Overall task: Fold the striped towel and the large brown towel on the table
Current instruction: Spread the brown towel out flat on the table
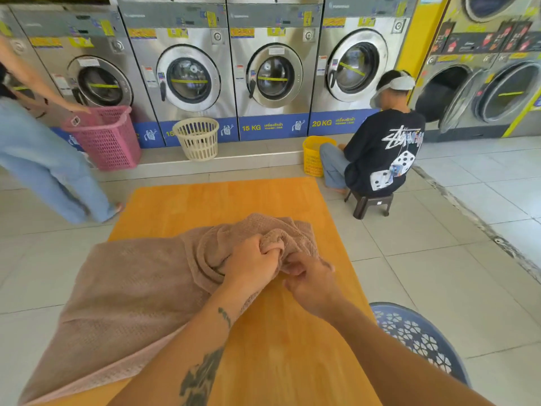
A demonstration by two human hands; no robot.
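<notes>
A large brown waffle-weave towel (126, 300) lies rumpled over the orange wooden table (222, 200), and its left part hangs over the table's left edge. My left hand (251, 263) is shut on a bunched fold of the towel near the table's middle. My right hand (310, 284) sits just right of it, fingers curled and pinching the towel's edge. No striped towel is in view.
A blue plastic basket (421, 341) stands at the table's right side. A person sits on a low stool (370, 202) beyond the table's far right corner, beside a yellow basket (313, 156). Another person walks at the left by a pink basket (108, 139). A cream basket (197, 139) stands before the washers.
</notes>
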